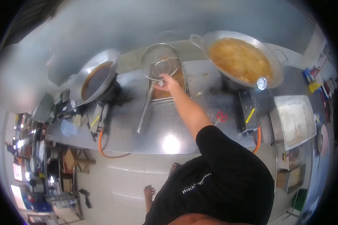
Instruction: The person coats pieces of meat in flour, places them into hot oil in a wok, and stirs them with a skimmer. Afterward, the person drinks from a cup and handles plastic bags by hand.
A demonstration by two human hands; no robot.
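My right hand (167,84) reaches over the counter, its fingers closed at the near rim of a round wire skimmer (160,56), where the long metal handle (145,108) begins. A smaller ring (161,69) shows inside the skimmer's round frame. Beneath it is a rectangular metal tray (185,80) with brownish contents that I cannot make out. My left hand (149,191) hangs low over the floor, fingers apart and holding nothing.
A large wok (278,73) of bubbling golden oil stands right, a thermometer (261,83) at its rim. Left is another wok (110,80) with dark liquid. Red-handled scissors (221,117), a flour-dusted tray (294,120) and orange hoses (100,142) are nearby.
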